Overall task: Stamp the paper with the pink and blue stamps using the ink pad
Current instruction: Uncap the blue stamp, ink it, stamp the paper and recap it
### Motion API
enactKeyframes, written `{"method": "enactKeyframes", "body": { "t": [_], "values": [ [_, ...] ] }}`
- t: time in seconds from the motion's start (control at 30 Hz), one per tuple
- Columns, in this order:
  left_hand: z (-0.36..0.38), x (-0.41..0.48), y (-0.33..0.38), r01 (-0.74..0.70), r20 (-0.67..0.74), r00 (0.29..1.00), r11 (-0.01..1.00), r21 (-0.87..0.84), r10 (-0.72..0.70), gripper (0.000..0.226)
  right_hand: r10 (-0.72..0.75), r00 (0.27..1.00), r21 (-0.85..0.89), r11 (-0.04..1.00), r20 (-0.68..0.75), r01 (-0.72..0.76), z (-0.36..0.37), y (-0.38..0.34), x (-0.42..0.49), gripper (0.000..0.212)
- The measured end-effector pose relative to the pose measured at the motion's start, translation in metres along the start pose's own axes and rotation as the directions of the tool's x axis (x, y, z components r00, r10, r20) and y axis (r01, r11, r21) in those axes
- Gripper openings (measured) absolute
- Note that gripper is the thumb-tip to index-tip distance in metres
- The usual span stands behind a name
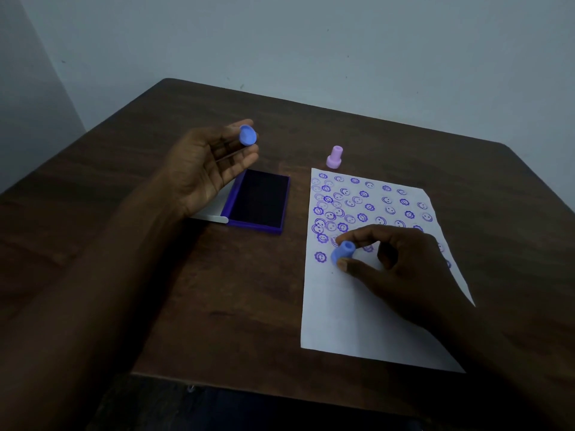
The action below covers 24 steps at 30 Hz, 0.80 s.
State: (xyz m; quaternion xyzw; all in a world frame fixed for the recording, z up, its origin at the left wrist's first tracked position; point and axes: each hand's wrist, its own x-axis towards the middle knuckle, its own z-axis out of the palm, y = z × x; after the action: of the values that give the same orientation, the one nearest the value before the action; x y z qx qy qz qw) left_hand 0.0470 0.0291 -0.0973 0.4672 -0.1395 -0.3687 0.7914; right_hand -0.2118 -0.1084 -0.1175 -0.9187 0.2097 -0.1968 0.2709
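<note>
A plain grey wall stands behind a big dark brown table (pixel 217 290). On the table lies a white paper (pixel 357 321), and its top half is full of purple smiley and flower marks, while the bottom half is bare. Left of the paper sits the purple ink pad (pixel 259 200) with its lid open, so the dark ink shows. The left hand (pixel 202 166) is held up above the ink pad, palm up, fingers loosely curled, with a small blue cap (pixel 248 135) pinched at the fingertips. The right hand (pixel 401 262) rests over the middle of the paper, and its thumb and first finger pinch the blue stamp (pixel 342 251), which tilts on its side just at the paper. The pink stamp (pixel 334 157) stands upright by itself on the table, just past the top edge of the paper. It looks like the blue stamp is the one in use now. Next, I think it needs a dip in the ink pad and then a straight push down on a bare spot of paper.
</note>
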Motion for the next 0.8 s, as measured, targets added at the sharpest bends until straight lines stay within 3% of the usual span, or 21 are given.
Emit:
{"method": "enactKeyframes", "body": {
  "t": [0.63,0.7,0.8],
  "values": [
    [0.001,-0.004,0.003,-0.014,0.009,1.0,1.0,-0.023,0.014,0.022,-0.015,1.0,-0.014,1.0,-0.024,0.015,-0.003,0.0,-0.003,0.021],
    [0.0,-0.004,0.003,-0.017,0.021,1.0,1.0,-0.024,0.017,0.022,-0.019,0.996,0.079,0.997,-0.087,0.026,-0.006,0.004,-0.004,0.022],
    [0.0,-0.004,0.003,-0.024,0.038,0.999,0.999,-0.038,0.026,0.023,0.091,0.963,0.367,0.93,-0.254,0.009,-0.019,0.009,0.004,0.027]
  ]
}}
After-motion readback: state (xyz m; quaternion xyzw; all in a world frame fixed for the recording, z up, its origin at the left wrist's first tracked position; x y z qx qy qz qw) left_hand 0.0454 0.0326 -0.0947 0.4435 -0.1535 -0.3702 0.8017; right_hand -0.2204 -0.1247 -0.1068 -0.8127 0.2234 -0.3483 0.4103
